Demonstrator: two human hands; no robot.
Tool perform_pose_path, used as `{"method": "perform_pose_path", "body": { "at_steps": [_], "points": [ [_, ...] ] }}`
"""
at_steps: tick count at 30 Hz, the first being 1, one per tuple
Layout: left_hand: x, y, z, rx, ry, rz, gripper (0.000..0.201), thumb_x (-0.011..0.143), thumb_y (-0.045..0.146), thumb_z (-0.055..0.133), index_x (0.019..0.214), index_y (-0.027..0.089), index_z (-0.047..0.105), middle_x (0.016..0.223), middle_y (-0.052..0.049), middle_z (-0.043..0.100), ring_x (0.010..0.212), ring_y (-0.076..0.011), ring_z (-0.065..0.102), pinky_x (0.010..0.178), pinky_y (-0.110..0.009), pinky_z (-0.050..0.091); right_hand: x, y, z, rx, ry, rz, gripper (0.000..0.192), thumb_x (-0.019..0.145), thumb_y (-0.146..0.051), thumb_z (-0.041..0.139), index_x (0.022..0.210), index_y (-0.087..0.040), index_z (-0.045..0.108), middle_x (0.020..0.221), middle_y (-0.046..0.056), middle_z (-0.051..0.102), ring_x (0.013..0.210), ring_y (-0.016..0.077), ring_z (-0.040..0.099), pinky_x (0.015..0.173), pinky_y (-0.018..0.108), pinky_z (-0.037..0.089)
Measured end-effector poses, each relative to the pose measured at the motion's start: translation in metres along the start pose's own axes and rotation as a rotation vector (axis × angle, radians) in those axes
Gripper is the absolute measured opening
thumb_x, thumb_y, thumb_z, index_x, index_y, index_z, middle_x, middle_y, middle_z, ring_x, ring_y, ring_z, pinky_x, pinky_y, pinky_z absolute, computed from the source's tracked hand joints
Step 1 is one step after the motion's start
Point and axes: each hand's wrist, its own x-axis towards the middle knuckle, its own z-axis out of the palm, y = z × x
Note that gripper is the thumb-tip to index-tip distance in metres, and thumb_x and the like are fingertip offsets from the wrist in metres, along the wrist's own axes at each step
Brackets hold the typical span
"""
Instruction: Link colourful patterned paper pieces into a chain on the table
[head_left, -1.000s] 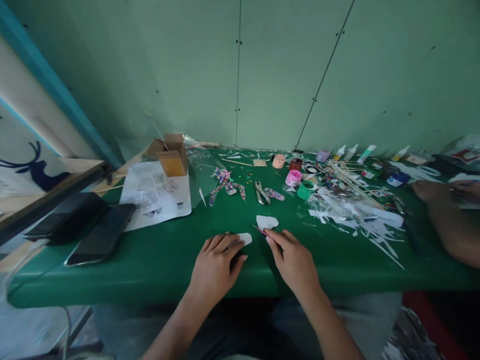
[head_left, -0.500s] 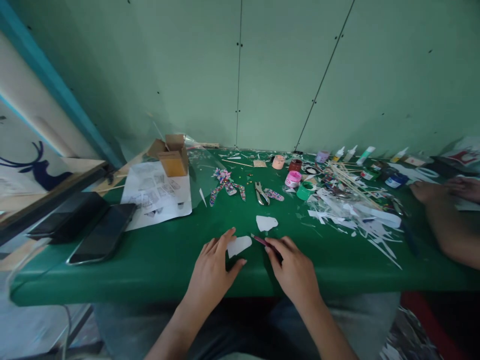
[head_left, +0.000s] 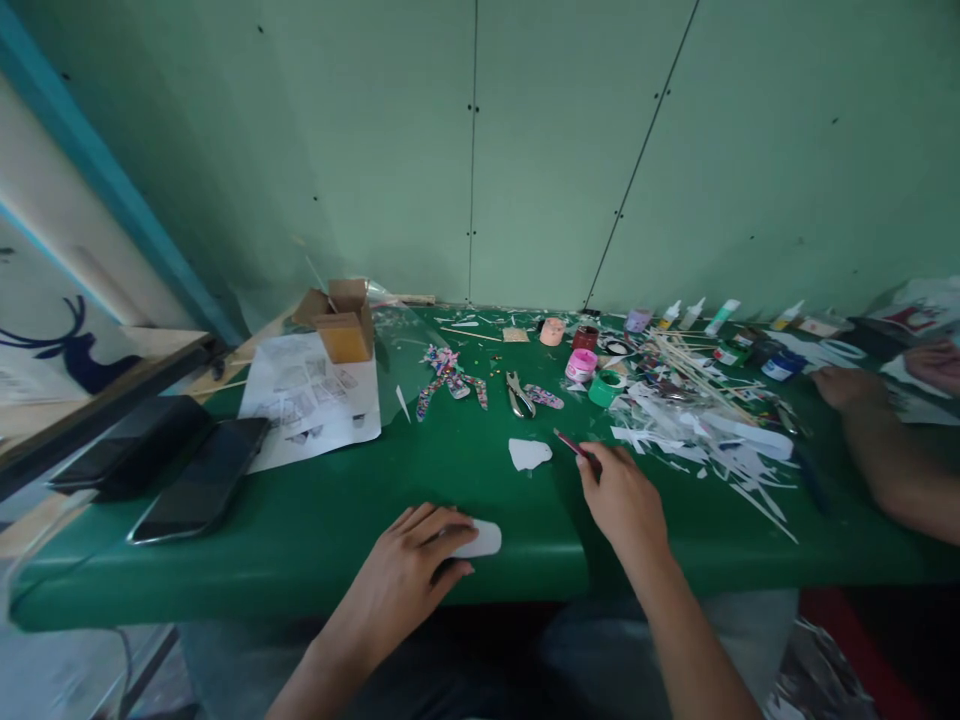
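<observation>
My left hand lies flat at the green table's front edge, its fingers pressing on a small white cut-out piece. Farther out on the table, my right hand grips a thin red-handled tool whose tip points up and left. A second white cut-out lies loose just left of that tool. Beyond it sit metal pliers and colourful patterned pieces.
Two dark phones and a printed sheet lie at the left, with a small cardboard box behind. Paint pots, wooden sticks and white scraps clutter the right. Another person's arm rests at the far right.
My right hand has moved forward and to the right with the red tool, away from the left hand. My left hand has drawn the white piece back to the table's front edge.
</observation>
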Motion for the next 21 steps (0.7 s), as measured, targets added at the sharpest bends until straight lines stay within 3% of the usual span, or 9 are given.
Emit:
{"method": "perform_pose_path", "body": {
  "at_steps": [4,7,11,13,15,16,19,21],
  "points": [
    [-0.008,-0.002,0.002,-0.073,0.066,0.017,0.023,0.089,0.022,0.051,0.109,0.027,0.061,0.108,-0.002,0.066,0.100,-0.0176,0.061,0.086,-0.034,0.051,0.015,0.004,0.006,-0.086,0.007,0.028,0.029,0.092,-0.028,0.042,0.109,-0.021,0.063,0.093,0.008,0.061,0.064,0.0157,0.058,0.055,0.028,0.037],
    [0.003,-0.004,0.006,-0.134,0.192,-0.039,0.020,0.091,0.020,0.047,0.102,0.024,0.063,0.095,-0.003,0.069,0.089,-0.0152,0.063,0.079,-0.029,0.051,0.023,0.005,0.010,-0.095,0.069,-0.035,0.028,0.091,-0.028,0.045,0.110,-0.020,0.065,0.095,0.011,0.060,0.081,0.0205,0.058,0.070,0.031,0.040],
    [0.042,-0.012,0.011,-0.171,0.306,-0.237,0.023,0.091,0.025,0.045,0.107,0.023,0.061,0.095,-0.005,0.069,0.081,-0.0155,0.064,0.068,-0.026,0.052,0.025,-0.011,0.013,-0.078,0.098,-0.141,0.035,0.092,-0.041,0.043,0.110,-0.021,0.066,0.102,0.012,0.058,0.091,0.0243,0.054,0.079,0.035,0.039],
    [0.064,-0.017,0.012,-0.117,0.251,-0.338,0.025,0.087,0.025,0.051,0.111,0.024,0.059,0.088,-0.003,0.069,0.075,-0.0167,0.064,0.063,-0.027,0.051,0.024,-0.022,0.016,-0.076,0.053,-0.182,0.039,0.090,-0.048,0.045,0.107,-0.020,0.066,0.100,0.013,0.058,0.090,0.0254,0.053,0.079,0.036,0.038],
    [0.082,-0.025,0.009,0.065,0.179,-0.322,0.017,0.079,0.019,0.057,0.094,0.024,0.065,0.087,-0.004,0.068,0.085,-0.0233,0.063,0.070,-0.035,0.050,0.024,-0.030,0.020,-0.066,0.027,-0.193,0.038,0.086,-0.049,0.050,0.105,-0.019,0.065,0.101,0.013,0.057,0.091,0.0261,0.053,0.079,0.036,0.038],
    [0.091,-0.030,0.006,0.146,0.200,-0.310,0.017,0.077,0.018,0.059,0.091,0.025,0.065,0.094,-0.005,0.067,0.092,-0.0264,0.061,0.075,-0.039,0.049,0.025,-0.032,0.022,-0.053,0.017,-0.191,0.037,0.085,-0.048,0.053,0.103,-0.019,0.064,0.100,0.012,0.056,0.092,0.0259,0.053,0.079,0.035,0.038],
    [0.113,-0.049,-0.003,0.268,0.361,-0.367,0.027,0.080,0.020,0.054,0.106,0.024,0.062,0.106,-0.009,0.064,0.101,-0.0291,0.057,0.084,-0.044,0.045,0.031,-0.033,0.026,0.006,-0.034,-0.181,0.031,0.081,-0.045,0.060,0.098,-0.018,0.063,0.097,0.010,0.057,0.090,0.0243,0.054,0.079,0.033,0.038],
    [0.130,-0.064,-0.007,0.268,0.355,-0.495,0.032,0.083,0.028,0.051,0.112,0.019,0.059,0.108,-0.013,0.063,0.102,-0.0306,0.057,0.086,-0.044,0.044,0.034,-0.032,0.026,0.042,-0.086,-0.189,0.028,0.081,-0.042,0.061,0.095,-0.018,0.062,0.096,0.010,0.059,0.091,0.0234,0.056,0.080,0.031,0.039]
  ]
}}
